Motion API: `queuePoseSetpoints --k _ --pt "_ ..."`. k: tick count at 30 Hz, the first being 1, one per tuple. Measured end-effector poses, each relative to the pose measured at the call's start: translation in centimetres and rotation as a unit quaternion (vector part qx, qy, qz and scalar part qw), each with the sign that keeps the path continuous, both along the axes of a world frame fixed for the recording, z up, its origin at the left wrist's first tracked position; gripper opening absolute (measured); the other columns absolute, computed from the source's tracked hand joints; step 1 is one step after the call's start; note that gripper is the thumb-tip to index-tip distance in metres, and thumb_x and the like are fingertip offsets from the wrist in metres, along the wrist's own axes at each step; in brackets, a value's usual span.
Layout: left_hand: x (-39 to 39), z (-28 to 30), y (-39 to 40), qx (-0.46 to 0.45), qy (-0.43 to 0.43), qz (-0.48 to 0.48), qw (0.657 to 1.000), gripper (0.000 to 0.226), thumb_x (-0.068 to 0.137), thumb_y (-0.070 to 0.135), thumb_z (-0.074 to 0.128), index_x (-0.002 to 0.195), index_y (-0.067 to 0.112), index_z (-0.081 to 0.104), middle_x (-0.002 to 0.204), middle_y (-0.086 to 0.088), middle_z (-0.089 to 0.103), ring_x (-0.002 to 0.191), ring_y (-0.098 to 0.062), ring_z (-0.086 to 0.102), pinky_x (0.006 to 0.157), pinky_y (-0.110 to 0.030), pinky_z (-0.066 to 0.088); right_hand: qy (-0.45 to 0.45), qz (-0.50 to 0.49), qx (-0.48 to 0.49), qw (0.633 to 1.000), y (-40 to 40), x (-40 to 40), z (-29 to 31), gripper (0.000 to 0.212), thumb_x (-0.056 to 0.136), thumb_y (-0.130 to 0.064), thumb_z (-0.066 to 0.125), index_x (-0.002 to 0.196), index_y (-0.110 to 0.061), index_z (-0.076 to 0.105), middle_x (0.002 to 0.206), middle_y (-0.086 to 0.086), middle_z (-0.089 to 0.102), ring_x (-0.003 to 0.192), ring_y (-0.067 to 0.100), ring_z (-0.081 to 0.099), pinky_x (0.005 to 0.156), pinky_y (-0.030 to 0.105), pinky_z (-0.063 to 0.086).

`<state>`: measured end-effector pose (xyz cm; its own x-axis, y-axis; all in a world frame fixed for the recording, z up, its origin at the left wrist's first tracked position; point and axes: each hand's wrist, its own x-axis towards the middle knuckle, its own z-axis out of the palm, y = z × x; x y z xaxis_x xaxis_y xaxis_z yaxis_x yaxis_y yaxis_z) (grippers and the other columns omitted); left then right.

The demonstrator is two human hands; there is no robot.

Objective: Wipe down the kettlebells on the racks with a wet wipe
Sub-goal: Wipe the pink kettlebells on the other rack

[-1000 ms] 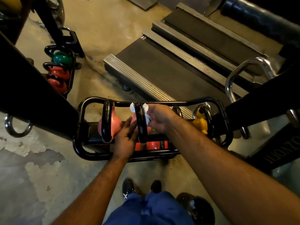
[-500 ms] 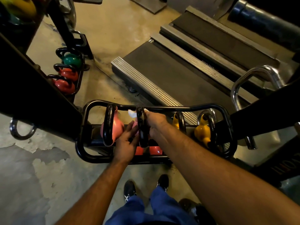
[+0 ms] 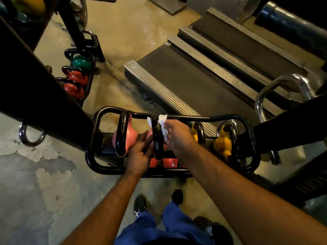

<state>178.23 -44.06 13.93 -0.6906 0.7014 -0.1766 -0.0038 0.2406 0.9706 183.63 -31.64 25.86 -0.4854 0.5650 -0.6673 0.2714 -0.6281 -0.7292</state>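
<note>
With the left hand pressing flat, fingers straight, against the pink kettlebell on the rack, the right hand, fingers clamped on the wet wipe around its handle, could snag and tear the wipe.

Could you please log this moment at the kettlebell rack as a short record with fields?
setting: gym floor, treadmill behind the rack
right hand: right hand holds the white wipe against the handle of the second pink kettlebell
left hand: left hand rests with straight fingers on that kettlebell's other side
same rack: first pink kettlebell on the left, two yellow kettlebells on the right
far rack: one green kettlebell, two red kettlebells
</note>
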Motion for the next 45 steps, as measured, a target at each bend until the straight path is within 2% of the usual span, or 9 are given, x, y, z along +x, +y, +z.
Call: queuePoseSetpoints --k 6,12,18,25,31,34,38,41,45 --pt "0.4 -0.1 0.0 0.001 -0.033 0.01 0.999 0.028 0.094 0.037 0.063 0.121 0.033 0.067 0.129 0.005 0.066 0.122 -0.015 0.061 0.103 -0.053 0.05 -0.037 0.145 0.077 0.986 -0.3 3.0 -1.3 0.019 0.095 -0.001 0.054 0.103 -0.015 0.065 0.092 0.008 0.07 0.084 0.023 0.067 0.071 0.035 0.055" --pt "0.0 -0.7 0.1 -0.005 -0.033 -0.003 0.999 0.06 0.084 0.04 0.067 0.139 0.02 0.057 0.143 0.009 0.056 0.13 -0.014 0.056 0.109 -0.05 0.046 -0.063 0.25 0.11 0.96 0.0 4.1 -2.5 0.03 0.091 -0.008 0.067 0.119 -0.015 0.059 0.103 0.009 0.071 0.092 0.021 0.071 0.072 0.032 0.058" --pt "0.2 -0.3 0.2 0.007 -0.055 0.034 0.998 0.023 0.096 0.014 0.062 0.118 0.016 0.069 0.125 -0.004 0.067 0.122 -0.026 0.061 0.101 -0.045 0.051 0.008 0.112 -0.049 0.993 0.5 1.4 -0.7 0.029 0.092 -0.004 0.046 0.114 -0.013 0.063 0.109 0.021 0.065 0.077 0.025 0.063 0.062 0.033 0.048" --pt "-0.2 -0.2 0.4 0.003 -0.021 0.016 1.0 0.036 0.099 0.028 0.059 0.135 0.032 0.06 0.149 0.01 0.049 0.139 -0.012 0.045 0.113 -0.051 0.041 0.024 0.055 -0.151 0.987 2.1 -2.5 0.7 0.029 0.091 -0.028 0.047 0.107 -0.006 0.056 0.101 0.014 0.054 0.085 0.026 0.053 0.076 0.036 0.044" --pt "-0.2 0.3 0.0 0.015 -0.044 0.003 0.999 0.041 0.095 0.043 0.059 0.134 0.03 0.061 0.15 0.007 0.048 0.141 -0.016 0.044 0.11 -0.055 0.043 0.0 0.126 -0.074 0.989 0.9 -2.0 1.0 0.032 0.095 -0.042 0.047 0.093 -0.013 0.06 0.098 0.015 0.057 0.088 0.027 0.053 0.085 0.041 0.04" --pt "0.0 0.5 0.1 0.026 -0.046 -0.009 0.999 0.027 0.099 0.026 0.057 0.124 0.025 0.067 0.138 0.003 0.058 0.13 -0.019 0.055 0.104 -0.049 0.05 0.037 0.119 -0.032 0.992 -0.6 0.3 -0.7 0.042 0.091 -0.048 0.048 0.12 -0.021 0.06 0.115 0.011 0.064 0.098 0.024 0.062 0.09 0.045 0.049" --pt "0.3 0.2 -0.1 0.018 -0.06 0.021 0.998 0.029 0.095 0.017 0.063 0.115 0.037 0.069 0.139 -0.008 0.059 0.131 -0.028 0.054 0.103 -0.049 0.05 0.051 0.166 0.043 0.984 -2.0 3.2 -1.4 0.04 0.105 -0.034 0.034 0.124 -0.011 0.061 0.109 0.01 0.068 0.097 0.017 0.067 0.079 0.031 0.052" --pt "0.5 0.7 0.0 0.028 -0.074 0.019 0.997 0.043 0.092 0.013 0.065 0.132 0.027 0.062 0.138 0.006 0.061 0.128 -0.02 0.058 0.103 -0.044 0.051 0.051 0.161 0.081 0.982 -2.4 4.6 -1.3 0.039 0.107 -0.017 0.032 0.126 -0.001 0.061 0.098 0.003 0.069 0.084 0.004 0.068 0.066 0.015 0.053" --pt "0.3 1.3 0.2 0.014 -0.052 0.015 0.998 0.055 0.089 0.007 0.069 0.135 0.035 0.058 0.138 0.003 0.061 0.13 -0.013 0.054 0.112 -0.044 0.043 0.019 0.179 0.169 0.969 -3.4 6.0 -1.7 0.037 0.103 -0.004 0.039 0.117 -0.021 0.068 0.107 -0.008 0.072 0.098 -0.002 0.067 0.079 0.012 0.052"
